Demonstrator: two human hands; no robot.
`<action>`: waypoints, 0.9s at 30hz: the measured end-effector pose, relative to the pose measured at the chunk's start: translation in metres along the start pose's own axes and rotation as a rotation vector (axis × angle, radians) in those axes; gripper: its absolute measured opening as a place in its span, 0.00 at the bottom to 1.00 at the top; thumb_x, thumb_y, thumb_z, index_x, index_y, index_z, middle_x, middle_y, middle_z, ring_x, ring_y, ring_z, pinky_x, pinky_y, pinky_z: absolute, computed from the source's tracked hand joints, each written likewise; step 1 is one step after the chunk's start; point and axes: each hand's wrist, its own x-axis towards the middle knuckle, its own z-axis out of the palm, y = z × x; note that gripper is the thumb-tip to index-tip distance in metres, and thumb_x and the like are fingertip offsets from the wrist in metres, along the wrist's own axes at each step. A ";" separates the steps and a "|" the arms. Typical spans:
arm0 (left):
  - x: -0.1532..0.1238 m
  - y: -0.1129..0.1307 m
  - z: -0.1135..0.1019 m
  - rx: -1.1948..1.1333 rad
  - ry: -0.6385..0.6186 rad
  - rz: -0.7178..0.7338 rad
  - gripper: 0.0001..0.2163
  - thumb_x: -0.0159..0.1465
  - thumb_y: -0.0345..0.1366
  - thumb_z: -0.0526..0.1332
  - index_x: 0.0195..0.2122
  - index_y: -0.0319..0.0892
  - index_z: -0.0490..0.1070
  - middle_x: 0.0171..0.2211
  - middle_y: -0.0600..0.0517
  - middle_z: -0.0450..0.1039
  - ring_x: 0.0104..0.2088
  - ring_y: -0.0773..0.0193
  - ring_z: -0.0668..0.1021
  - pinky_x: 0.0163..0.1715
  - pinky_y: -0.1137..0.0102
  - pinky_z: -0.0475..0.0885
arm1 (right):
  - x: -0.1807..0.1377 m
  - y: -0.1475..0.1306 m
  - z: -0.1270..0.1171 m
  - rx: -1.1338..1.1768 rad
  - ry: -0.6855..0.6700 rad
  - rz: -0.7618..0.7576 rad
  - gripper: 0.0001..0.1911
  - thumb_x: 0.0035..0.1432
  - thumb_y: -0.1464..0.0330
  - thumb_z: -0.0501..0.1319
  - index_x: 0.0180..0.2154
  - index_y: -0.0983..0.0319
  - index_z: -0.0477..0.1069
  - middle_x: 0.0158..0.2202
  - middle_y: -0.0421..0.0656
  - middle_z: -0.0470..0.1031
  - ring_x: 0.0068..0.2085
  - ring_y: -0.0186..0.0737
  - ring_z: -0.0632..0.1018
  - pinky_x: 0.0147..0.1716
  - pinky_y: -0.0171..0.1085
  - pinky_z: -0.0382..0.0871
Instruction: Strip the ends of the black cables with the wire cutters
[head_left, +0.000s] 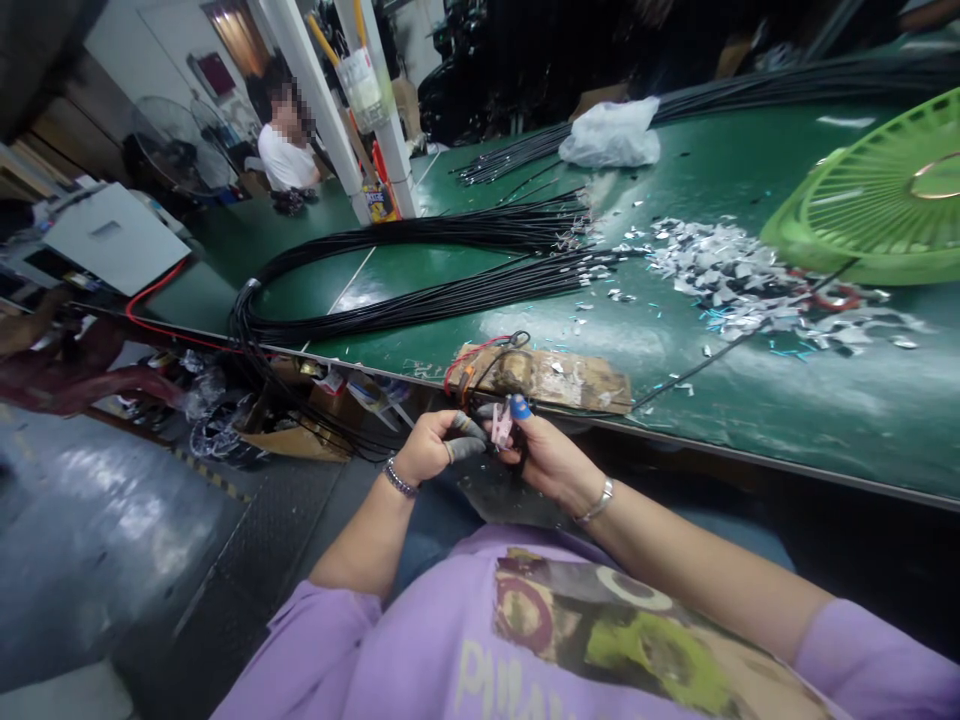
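Observation:
Both my hands meet just below the near edge of the green table (787,400). My left hand (435,447), with grey finger cots, is closed in a pinch on a small pinkish-white piece (501,424). My right hand (547,455), a blue cot on one fingertip, is closed on the same small piece and a thin black wire end. Directly beyond them a worn wooden block (559,378) with red and black wires lies on the table edge.
Long bundles of black cables (420,270) loop across the table. White scraps (720,270) are scattered at the right, beside a green fan grille (877,200). A plastic bag (611,135) lies farther back. Another person (286,140) sits at the far left. Boxes stand under the table.

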 end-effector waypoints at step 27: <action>-0.035 -0.002 0.007 0.615 -0.018 0.446 0.08 0.59 0.37 0.62 0.27 0.38 0.73 0.22 0.52 0.71 0.23 0.71 0.71 0.23 0.76 0.64 | -0.047 0.003 -0.021 -0.475 -0.214 0.198 0.20 0.38 0.56 0.71 0.22 0.65 0.69 0.16 0.35 0.65 0.17 0.24 0.57 0.16 0.30 0.46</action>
